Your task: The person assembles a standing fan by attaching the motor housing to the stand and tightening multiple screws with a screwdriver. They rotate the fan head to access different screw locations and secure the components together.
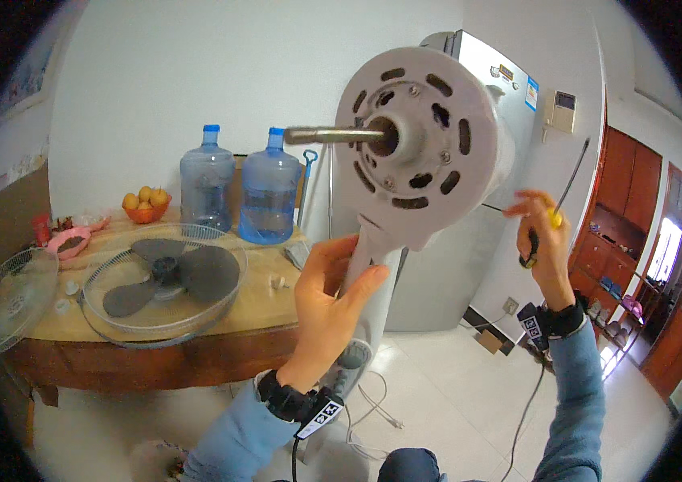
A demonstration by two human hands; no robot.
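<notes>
A white stand fan's motor head (481,96) faces me, bare of grille and blades, its metal shaft (329,135) pointing left. Slots and a few screws ring its front plate. My left hand (321,313) is wrapped round the neck just below the head, thumb across the front. To the right and apart from the fan, my right hand (548,249) grips a screwdriver (572,181) with a yellow and black handle, its thin blade slanting up. On the table to the left, grey fan blades (206,279) lie in a round wire grille (96,273).
Another wire grille (20,309) leans at the left of the wooden table (269,321). Two blue water jugs (267,197) and a basket of orange fruit (147,210) stand behind. A fridge (445,281) is beyond the fan; a white cord (381,410) lies on the floor.
</notes>
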